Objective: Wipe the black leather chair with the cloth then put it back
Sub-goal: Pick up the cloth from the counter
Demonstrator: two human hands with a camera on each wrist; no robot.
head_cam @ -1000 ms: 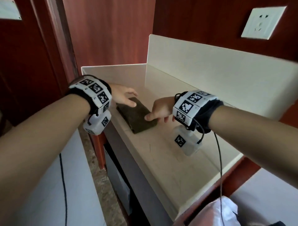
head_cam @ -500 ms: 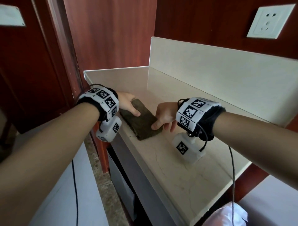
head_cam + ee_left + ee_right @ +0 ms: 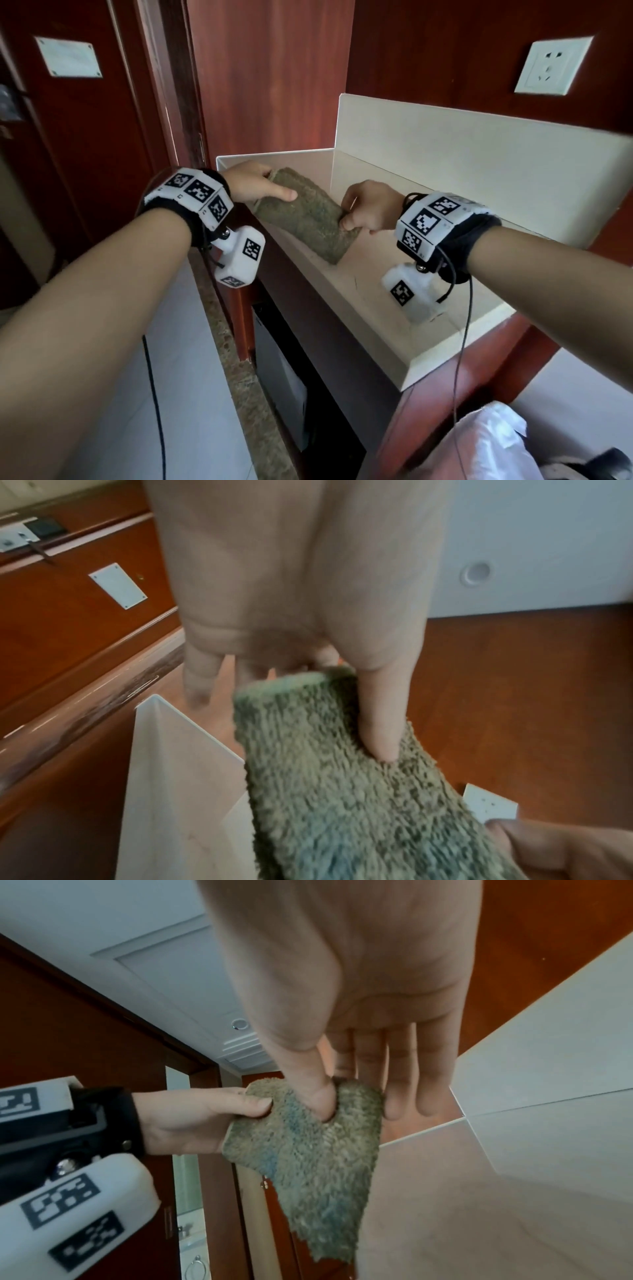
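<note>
A folded olive-green fluffy cloth (image 3: 305,214) is lifted off the cream shelf (image 3: 383,308), held between both hands. My left hand (image 3: 255,183) pinches its far left end, thumb on top (image 3: 380,723) and fingers beneath. My right hand (image 3: 363,212) pinches the near right end, its thumb pressed into the pile (image 3: 320,1099). The cloth (image 3: 308,1158) sags down from the right hand's grip; in the left wrist view the cloth (image 3: 342,777) stretches away toward the right hand. The black leather chair is in none of the views.
The shelf has a cream back panel (image 3: 479,164) and side panel against red-brown wood walls. A white wall socket (image 3: 551,66) sits above at the right. A wooden door with a white plate (image 3: 68,56) stands left. White fabric (image 3: 486,445) lies at the bottom right.
Both hands closed on the cloth's ends and lifted it off the shelf; before, it lay flat with the hands reaching onto it.
</note>
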